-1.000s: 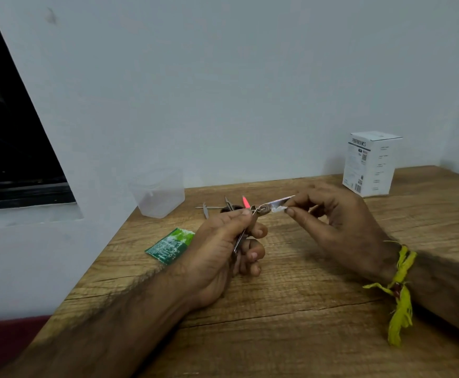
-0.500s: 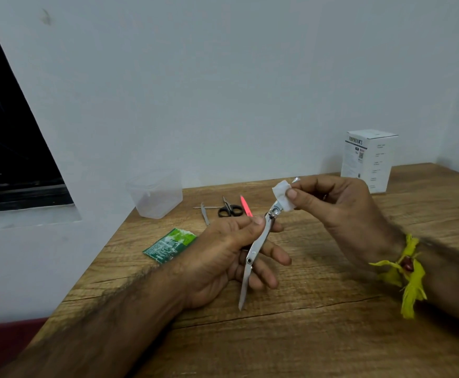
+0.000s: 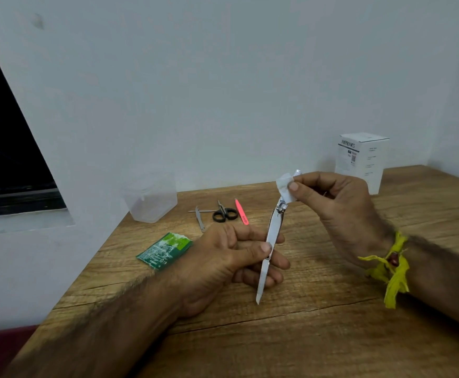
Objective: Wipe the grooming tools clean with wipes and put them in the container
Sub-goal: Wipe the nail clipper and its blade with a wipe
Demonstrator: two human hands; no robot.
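Plain room: wooden table [image 3: 332, 336], white wall [image 3: 223, 77]

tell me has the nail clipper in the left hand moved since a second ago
Yes. The nail clipper was held level, near the scissors; now it stands nearly upright, nearer the person, left hand holding it while the right hand pinches a wipe on its top.

Your left hand [image 3: 231, 257] pinches the clipper [image 3: 270, 241] between thumb and fingers, forearm resting on the table [image 3: 304, 336]. Your right hand [image 3: 337, 205] is raised, thumb and forefinger pinching the wipe [image 3: 285, 188] on its upper end.
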